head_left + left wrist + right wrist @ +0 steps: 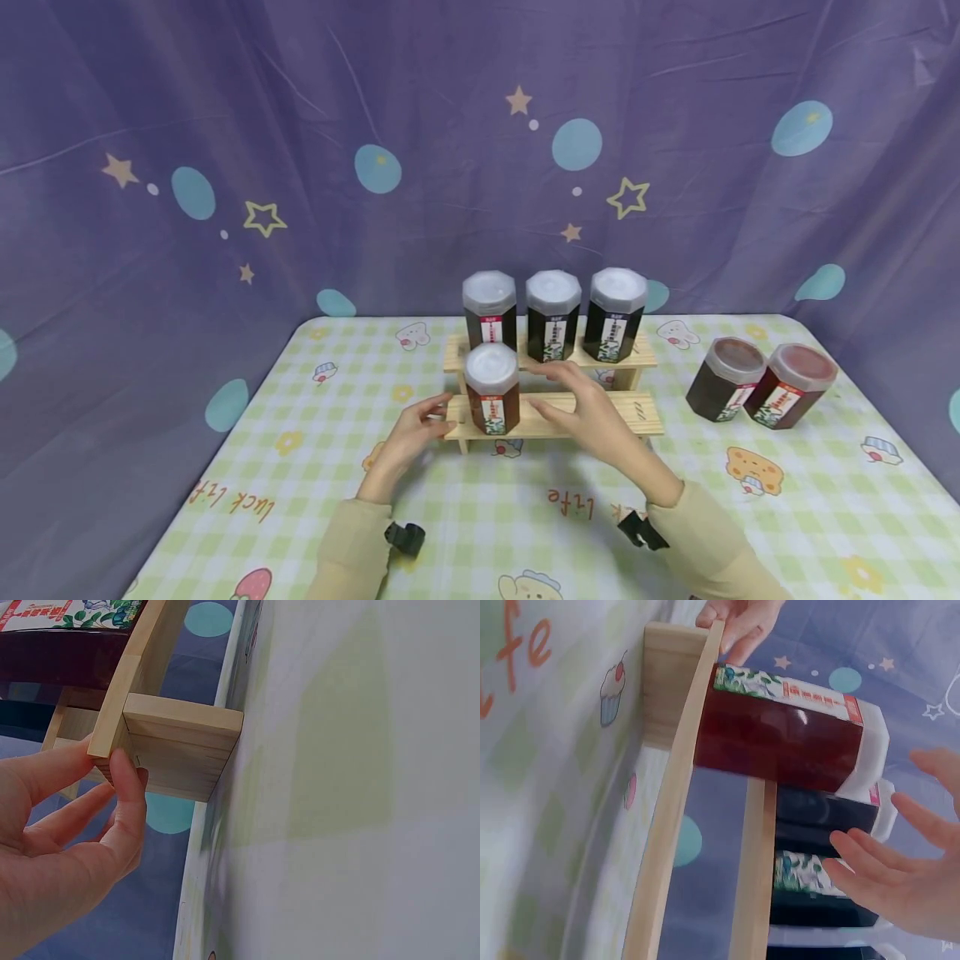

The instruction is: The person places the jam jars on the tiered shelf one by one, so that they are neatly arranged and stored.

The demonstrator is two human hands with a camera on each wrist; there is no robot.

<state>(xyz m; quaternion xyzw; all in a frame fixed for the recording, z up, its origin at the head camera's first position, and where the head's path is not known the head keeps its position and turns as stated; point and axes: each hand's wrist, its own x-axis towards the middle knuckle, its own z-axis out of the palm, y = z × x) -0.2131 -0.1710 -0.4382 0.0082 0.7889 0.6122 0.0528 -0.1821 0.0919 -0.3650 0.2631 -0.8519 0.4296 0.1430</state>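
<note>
A two-step wooden rack [577, 417] stands on the table. On its lower step, toward the left, is a red-brown jar [492, 408] with a white lid and a label. My left hand [411, 433] pinches the left end of that step between thumb and fingers, as the left wrist view shows [82, 832]. Beside the jar, to its right, my right hand [585, 408] is held with fingers spread and nothing in them. Three dark jars line the upper step: a left one [490, 312], a middle one [553, 317] and a right one [615, 315].
Right of the rack, a dark jar [726, 379] and a red jar [790, 386] stand close together on the table. A green checked tablecloth [480, 517] with cartoon prints covers the table. Behind it hangs a purple curtain [465, 108] with stars and dots.
</note>
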